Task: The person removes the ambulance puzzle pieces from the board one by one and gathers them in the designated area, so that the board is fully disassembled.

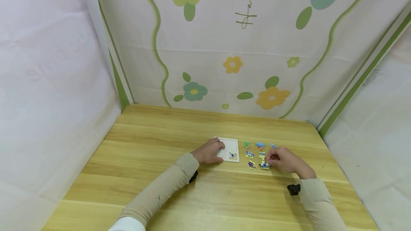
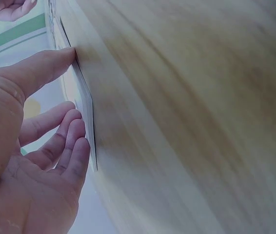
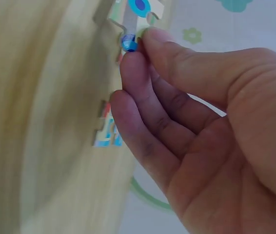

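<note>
A shallow white puzzle tray (image 1: pixel 230 144) lies flat on the table, with one jigsaw piece (image 1: pixel 232 155) in its near right corner. My left hand (image 1: pixel 210 151) rests on the tray's left side, its thumb touching the near edge and its other fingers loosely bent. To the right, my right hand (image 1: pixel 287 160) pinches a colourful jigsaw piece (image 3: pixel 128 43) between thumb and fingertips, low over the other pieces. The fingers hide part of that piece. Several loose jigsaw pieces (image 1: pixel 249 154) are laid out in rough columns between the tray and my right hand.
The wooden table (image 1: pixel 154 142) meets a flower-printed cloth wall (image 1: pixel 205 60) at the back. Further cloth walls stand on the left (image 1: pixel 54 81) and right (image 1: pixel 379 124). A blue piece (image 1: pixel 260 144) and a green piece (image 1: pixel 246 144) lie in the far row.
</note>
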`<state>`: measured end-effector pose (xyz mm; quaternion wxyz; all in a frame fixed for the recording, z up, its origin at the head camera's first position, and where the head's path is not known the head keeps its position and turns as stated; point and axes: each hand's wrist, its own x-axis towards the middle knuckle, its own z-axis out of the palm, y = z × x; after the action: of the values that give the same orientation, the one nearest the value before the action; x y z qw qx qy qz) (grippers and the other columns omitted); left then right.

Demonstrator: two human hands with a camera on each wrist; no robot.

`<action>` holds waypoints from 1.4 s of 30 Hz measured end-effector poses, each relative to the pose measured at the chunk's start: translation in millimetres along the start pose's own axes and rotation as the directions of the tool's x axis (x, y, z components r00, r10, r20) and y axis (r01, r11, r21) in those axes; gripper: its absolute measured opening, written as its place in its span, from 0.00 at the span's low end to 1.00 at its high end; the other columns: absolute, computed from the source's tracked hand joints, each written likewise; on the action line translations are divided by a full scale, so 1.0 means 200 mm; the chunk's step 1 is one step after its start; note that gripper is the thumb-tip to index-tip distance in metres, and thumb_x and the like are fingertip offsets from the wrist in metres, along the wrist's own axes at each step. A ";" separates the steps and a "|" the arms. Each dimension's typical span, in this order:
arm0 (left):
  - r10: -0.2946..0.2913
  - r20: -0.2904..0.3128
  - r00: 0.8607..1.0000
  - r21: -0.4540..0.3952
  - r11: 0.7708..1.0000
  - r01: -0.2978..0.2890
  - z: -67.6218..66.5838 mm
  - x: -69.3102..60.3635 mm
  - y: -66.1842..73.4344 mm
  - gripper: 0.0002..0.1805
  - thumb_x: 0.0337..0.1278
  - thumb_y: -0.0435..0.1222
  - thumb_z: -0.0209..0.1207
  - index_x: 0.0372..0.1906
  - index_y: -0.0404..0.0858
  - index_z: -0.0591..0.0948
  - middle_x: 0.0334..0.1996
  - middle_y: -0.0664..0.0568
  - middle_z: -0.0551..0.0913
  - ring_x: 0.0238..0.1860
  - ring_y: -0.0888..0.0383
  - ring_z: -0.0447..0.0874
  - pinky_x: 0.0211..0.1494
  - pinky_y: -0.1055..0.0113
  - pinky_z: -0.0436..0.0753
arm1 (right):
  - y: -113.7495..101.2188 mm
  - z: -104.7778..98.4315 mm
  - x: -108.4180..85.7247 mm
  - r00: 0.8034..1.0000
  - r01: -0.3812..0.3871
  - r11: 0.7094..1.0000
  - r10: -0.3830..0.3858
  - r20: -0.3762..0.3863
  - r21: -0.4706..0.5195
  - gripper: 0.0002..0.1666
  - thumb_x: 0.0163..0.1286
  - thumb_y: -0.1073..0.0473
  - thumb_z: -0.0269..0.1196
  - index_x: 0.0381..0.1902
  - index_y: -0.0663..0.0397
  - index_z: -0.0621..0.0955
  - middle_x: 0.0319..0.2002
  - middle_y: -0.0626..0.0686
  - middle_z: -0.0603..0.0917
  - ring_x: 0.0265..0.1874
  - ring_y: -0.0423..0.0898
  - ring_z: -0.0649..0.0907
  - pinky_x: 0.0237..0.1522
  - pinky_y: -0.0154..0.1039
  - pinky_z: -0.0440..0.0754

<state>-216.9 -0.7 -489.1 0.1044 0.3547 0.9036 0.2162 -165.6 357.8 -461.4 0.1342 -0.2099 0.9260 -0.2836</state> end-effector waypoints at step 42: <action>-0.014 0.015 1.000 0.010 1.000 0.014 -0.01 0.01 0.01 0.27 0.64 0.44 0.72 0.63 0.37 0.81 0.56 0.48 0.78 0.50 0.57 0.72 0.59 0.66 0.76 | -0.32 0.09 0.39 0.993 0.100 0.982 -0.089 0.073 -0.157 0.16 0.71 0.66 0.70 0.55 0.64 0.84 0.51 0.59 0.87 0.50 0.53 0.86 0.54 0.51 0.86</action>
<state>-218.3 1.4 -487.8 0.1108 0.3505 0.9064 0.2084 -206.8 265.3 -448.1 0.1338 -0.2731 0.9299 -0.2070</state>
